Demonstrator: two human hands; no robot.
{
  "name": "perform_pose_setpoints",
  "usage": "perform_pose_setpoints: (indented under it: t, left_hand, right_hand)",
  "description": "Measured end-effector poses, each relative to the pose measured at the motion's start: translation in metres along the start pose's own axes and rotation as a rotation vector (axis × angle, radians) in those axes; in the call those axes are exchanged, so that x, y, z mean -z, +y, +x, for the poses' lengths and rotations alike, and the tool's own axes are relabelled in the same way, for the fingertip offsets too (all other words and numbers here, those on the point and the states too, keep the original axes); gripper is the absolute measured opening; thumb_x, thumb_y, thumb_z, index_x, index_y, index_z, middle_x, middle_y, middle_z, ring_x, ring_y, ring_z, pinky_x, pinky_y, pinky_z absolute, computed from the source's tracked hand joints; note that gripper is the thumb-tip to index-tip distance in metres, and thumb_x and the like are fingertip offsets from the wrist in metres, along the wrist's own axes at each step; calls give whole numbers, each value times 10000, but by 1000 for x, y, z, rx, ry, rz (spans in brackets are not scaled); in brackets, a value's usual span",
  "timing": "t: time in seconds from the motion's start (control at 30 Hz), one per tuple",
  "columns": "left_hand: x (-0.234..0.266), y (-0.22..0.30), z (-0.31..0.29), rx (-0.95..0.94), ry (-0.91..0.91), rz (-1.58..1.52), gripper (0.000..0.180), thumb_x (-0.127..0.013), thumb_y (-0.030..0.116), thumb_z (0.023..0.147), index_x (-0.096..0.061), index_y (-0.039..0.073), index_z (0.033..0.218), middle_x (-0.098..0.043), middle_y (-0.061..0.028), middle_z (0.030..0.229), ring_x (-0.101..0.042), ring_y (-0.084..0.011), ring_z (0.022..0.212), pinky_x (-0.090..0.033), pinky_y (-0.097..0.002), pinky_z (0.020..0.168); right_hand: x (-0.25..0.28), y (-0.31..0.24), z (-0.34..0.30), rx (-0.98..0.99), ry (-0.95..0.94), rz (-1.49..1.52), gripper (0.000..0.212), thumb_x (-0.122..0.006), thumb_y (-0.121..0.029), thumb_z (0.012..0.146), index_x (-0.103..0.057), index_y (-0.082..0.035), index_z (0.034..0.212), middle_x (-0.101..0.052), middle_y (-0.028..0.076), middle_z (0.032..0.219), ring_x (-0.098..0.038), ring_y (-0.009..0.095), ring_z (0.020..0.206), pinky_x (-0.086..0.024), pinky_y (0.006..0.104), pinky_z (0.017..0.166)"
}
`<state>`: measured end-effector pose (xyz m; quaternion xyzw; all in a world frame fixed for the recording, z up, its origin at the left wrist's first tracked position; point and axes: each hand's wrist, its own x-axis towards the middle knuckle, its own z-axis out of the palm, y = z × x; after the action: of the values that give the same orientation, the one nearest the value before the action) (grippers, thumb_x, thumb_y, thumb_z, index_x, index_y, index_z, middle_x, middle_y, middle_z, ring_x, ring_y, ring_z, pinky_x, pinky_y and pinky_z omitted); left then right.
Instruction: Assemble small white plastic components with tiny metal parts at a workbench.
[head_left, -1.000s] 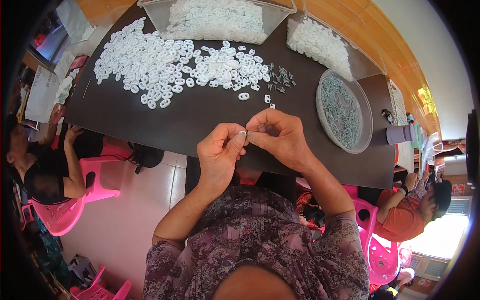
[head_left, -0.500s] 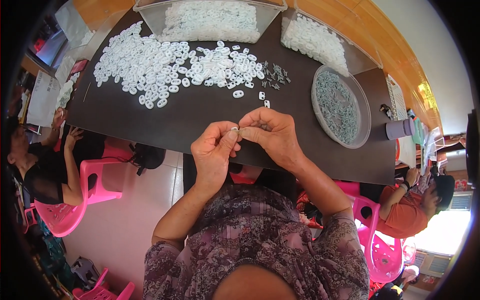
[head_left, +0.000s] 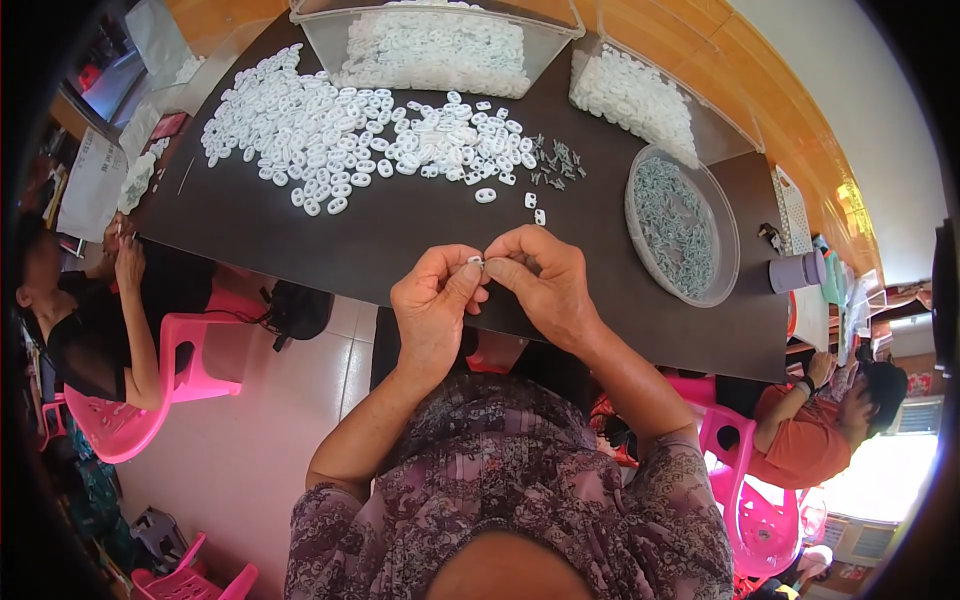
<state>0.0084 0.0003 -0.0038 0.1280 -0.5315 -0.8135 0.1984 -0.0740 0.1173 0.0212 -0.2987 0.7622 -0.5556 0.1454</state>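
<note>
Above the near edge of the dark table, my left hand [head_left: 430, 295] pinches a small white plastic piece [head_left: 475, 260] between thumb and forefinger. My right hand [head_left: 545, 285] meets it there, thumb and forefinger pressed together at the piece's side; whatever is between them is too small to make out. Just beyond my fingers lie two small white two-holed pieces [head_left: 535, 208] and a white oval piece [head_left: 485, 196]. Farther back spread a large heap of white oval pieces [head_left: 290, 125], a heap of smaller white pieces [head_left: 460, 140] and some loose grey screws [head_left: 558, 163].
A round clear tub [head_left: 733, 240] of screws stands on the right, with a mauve cup [head_left: 795, 270] past it. Two clear bins, one at the back [head_left: 320, 45] and one at back right [head_left: 725, 135], hold white pieces. People sit on pink chairs [head_left: 190, 350] at both sides.
My hands stay together at the white piece, with the right fingertips shifted slightly against it. The whole view has shifted a little. The person at left has moved their hands.
</note>
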Motion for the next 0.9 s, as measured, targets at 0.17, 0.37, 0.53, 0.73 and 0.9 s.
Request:
perform_pose_setpoints:
  t: [0.17, 0.37, 0.53, 0.73, 0.9]
  left_hand:
    - [-2, -3, -2, -25, 9, 1, 106, -572, 57, 890, -587, -36, 939, -596, -40, 778, -540, -82, 634, -454, -205, 553]
    - [-3, -4, -1, -38, 33, 38, 92, -565, 49, 894, -585, -34, 927, -592, -38, 776, -533, -81, 625, -451, -205, 547]
    - [-2, -4, 1, -54, 63, -19, 112, -566, 68, 898, -579, -35, 943, -604, -53, 779, -541, -88, 619, -457, -211, 547]
    - [1, -6, 2, -66, 86, -46, 139, -578, 88, 895, -572, -33, 963, -625, -85, 799, -553, -96, 615, -467, -213, 555]
    - [0, -6, 2, -77, 92, -47, 138, -581, 83, 892, -571, -33, 964, -624, -85, 799, -553, -99, 615, -470, -215, 559]
  right_hand:
    - [-5, 4, 1, 177, 41, -124, 30, -604, -8, 806, -587, 4, 829, -554, 31, 765, -529, 81, 676, -428, 238, 596]
    - [-8, 5, 4, 292, 103, -177, 41, -616, -14, 782, -595, -7, 816, -517, 45, 719, -501, 127, 643, -405, 273, 574]
    - [6, -2, 8, 200, -13, -159, 67, -621, -8, 774, -623, -23, 839, -540, 42, 737, -509, 133, 662, -405, 269, 591]
    - [29, 12, 47, 466, 168, -561, 138, -652, -53, 734, -653, -51, 872, -579, 112, 736, -543, 282, 743, -437, 360, 649]
    - [14, 26, 69, 517, 119, -786, 114, -661, -61, 722, -653, -63, 836, -553, 107, 726, -526, 287, 746, -435, 384, 645]
